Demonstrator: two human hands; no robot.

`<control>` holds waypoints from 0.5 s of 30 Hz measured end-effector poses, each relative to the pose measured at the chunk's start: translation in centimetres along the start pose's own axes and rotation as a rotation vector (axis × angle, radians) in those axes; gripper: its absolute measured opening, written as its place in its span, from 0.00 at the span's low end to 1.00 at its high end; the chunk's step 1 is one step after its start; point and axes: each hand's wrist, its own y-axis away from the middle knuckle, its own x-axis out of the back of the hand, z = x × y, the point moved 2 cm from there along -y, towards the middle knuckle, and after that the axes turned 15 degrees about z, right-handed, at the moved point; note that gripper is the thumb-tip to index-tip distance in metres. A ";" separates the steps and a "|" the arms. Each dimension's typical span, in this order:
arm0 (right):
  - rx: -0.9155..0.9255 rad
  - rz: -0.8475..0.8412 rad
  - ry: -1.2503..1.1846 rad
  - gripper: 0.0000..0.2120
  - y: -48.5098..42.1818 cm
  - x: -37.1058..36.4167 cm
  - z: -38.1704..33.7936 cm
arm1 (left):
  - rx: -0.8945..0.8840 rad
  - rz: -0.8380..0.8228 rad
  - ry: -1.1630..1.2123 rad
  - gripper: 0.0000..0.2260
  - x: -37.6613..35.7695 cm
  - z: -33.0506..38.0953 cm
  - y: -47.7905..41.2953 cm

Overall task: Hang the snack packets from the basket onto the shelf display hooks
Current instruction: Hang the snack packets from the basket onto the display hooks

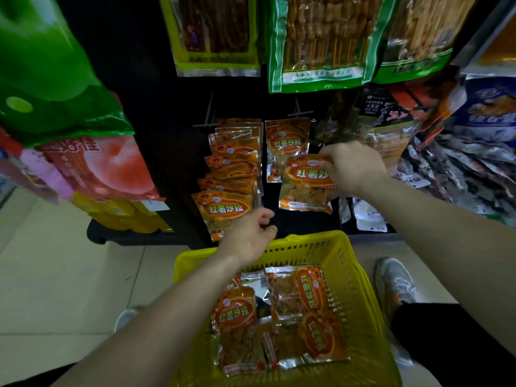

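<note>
My right hand (pixel 352 166) grips an orange snack packet (pixel 304 185) by its top right corner, held in front of the shelf just right of one hanging packet (pixel 286 145) of the same kind. A row of several matching packets (pixel 233 169) hangs on the hook to the left. My left hand (pixel 248 237) hovers empty with fingers loosely curled, in front of the lowest packet of that row and above the yellow basket's rim (pixel 304 240). Several orange packets (pixel 279 317) lie flat inside the basket.
Large skewer snack bags (pixel 318 40) hang above. A green bag (pixel 47 74) and a pink one (pixel 100 169) hang at the left, mixed packets (pixel 460 152) at the right. My grey shoe (pixel 395 286) stands right of the basket on the tiled floor (pixel 55 275).
</note>
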 end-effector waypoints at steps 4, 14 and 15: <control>-0.036 -0.038 -0.018 0.13 -3.0 -4.5 0.4 | -0.003 -0.056 -0.040 0.17 -5.2 0.0 -4.8; 0.047 -0.156 0.010 0.16 -11.0 -15.3 2.8 | -0.035 -0.088 -0.332 0.27 -14.9 -3.2 -17.2; 0.060 -0.152 0.030 0.16 -11.8 -16.1 3.0 | -0.044 -0.087 -0.338 0.28 -15.5 -3.3 -18.3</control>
